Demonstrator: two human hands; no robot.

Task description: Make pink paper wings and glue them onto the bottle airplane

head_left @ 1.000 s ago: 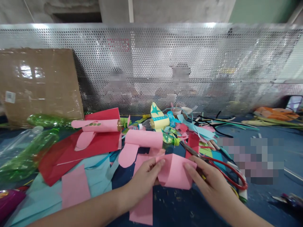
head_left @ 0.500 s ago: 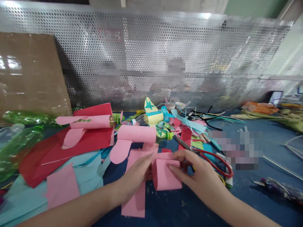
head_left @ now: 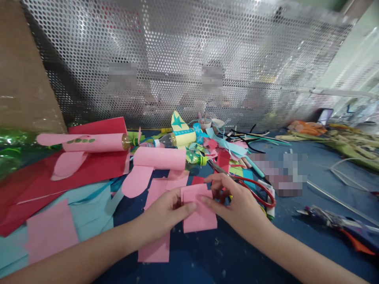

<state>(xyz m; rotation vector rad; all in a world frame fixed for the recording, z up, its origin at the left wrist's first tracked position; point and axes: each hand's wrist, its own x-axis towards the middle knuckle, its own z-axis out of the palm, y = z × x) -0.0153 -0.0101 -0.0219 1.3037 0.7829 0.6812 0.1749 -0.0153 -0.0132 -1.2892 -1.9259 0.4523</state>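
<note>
A folded piece of pink paper (head_left: 199, 215) is held between my two hands, its layers lying nearly flat together. My left hand (head_left: 174, 207) pinches its left edge, thumb on the front face. At the upper right, my right hand (head_left: 233, 197) grips it with thumb in front and fingers curled behind. Beneath my left wrist lies a flat pink strip (head_left: 154, 248). Just beyond sits a plastic bottle (head_left: 194, 158) wrapped in a pink paper tube (head_left: 160, 158) with a rounded pink flap. Red-handled scissors (head_left: 269, 195) rest beside my right hand.
Left are a second pink-wrapped bottle (head_left: 97, 142), red paper (head_left: 97, 167) and light blue sheets (head_left: 94, 213). A yellow-wrapped bottle (head_left: 185, 138) and paper scraps lie behind. A perforated metal screen (head_left: 177, 51) stands at the back, cardboard (head_left: 26, 75) at left. Tools (head_left: 334, 223) lie right.
The pink paper has gone from an open loop to a nearly flat fold. My left thumb now presses its front face. The view has shifted slightly right and down.
</note>
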